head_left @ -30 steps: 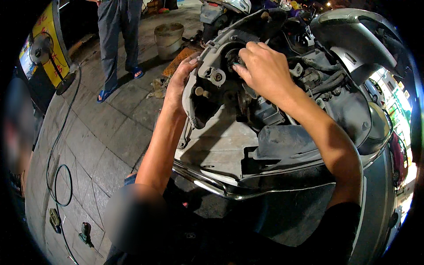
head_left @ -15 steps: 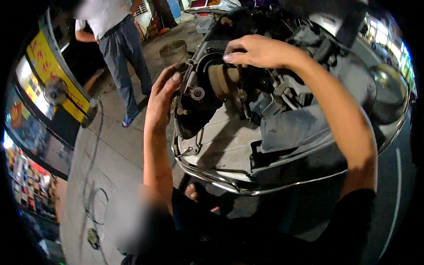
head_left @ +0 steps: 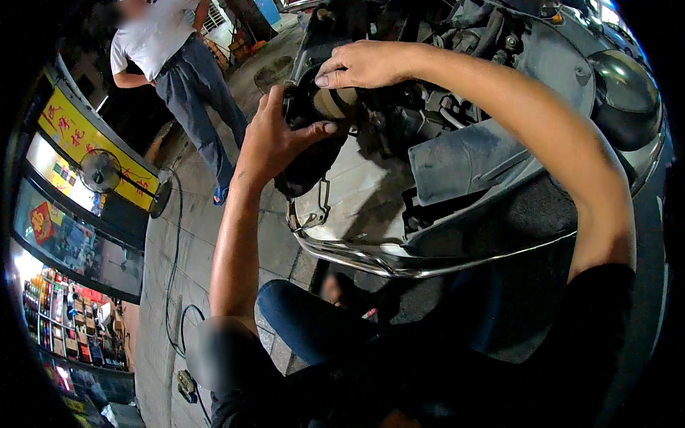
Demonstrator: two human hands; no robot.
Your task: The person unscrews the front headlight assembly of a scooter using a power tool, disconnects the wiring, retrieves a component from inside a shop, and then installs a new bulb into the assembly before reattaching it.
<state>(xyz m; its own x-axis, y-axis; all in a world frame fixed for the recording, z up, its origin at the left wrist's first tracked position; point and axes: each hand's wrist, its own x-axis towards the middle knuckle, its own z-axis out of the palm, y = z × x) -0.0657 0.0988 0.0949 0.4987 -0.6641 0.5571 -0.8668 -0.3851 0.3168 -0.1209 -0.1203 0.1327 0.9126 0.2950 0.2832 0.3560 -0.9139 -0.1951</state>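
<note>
A: The view has swung since a moment ago. The person standing by now shows at the upper left of the frame, and the lit shop window has come in at the left edge.

B: What are the hands doing?

A: The left hand (head_left: 275,139) is curled around the black cover (head_left: 310,153) near the top middle, thumb on the front and fingers behind it. The right hand (head_left: 364,64) sits just above, fingers bent down over the round tan part (head_left: 335,103) inside the cover.

B: Where is that cover?

A: At the front of the scooter (head_left: 499,135), which fills the upper right. Below it runs a shiny metal rim (head_left: 371,260).

B: Anything else around?

A: A person in a white shirt (head_left: 168,53) stands on the paved floor (head_left: 185,235). A fan (head_left: 100,170) sits by the yellow sign (head_left: 78,139) at the left. A dark cord (head_left: 173,257) snakes down the floor. The knee in blue trousers (head_left: 307,324) is at the bottom middle.
</note>
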